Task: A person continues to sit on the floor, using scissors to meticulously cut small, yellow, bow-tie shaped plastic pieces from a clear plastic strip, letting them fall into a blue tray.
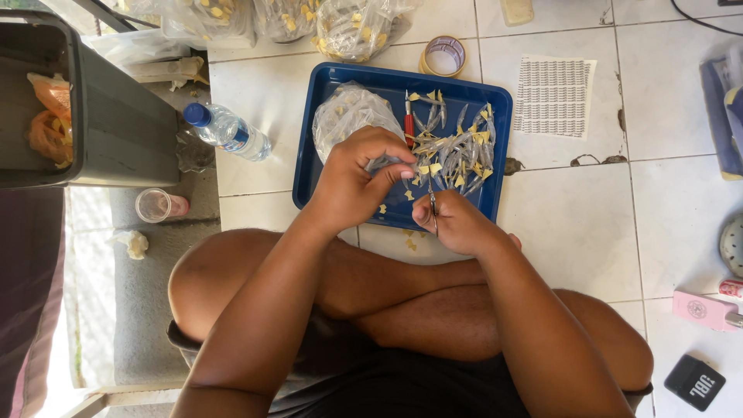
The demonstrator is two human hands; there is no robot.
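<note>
While both hands work, a water bottle (228, 131) lies beside the blue tray (317, 147).

Lying heaped in the right half of a blue tray (309, 174) on the tiled floor: small clear plastic pieces with yellow tabs (457, 155), slender, scattered at all angles. Being pinched, one clear piece (385, 162), over the tray's middle. Standing upright near the tray's front edge: thin metal scissors (433, 210), gripped.
</note>
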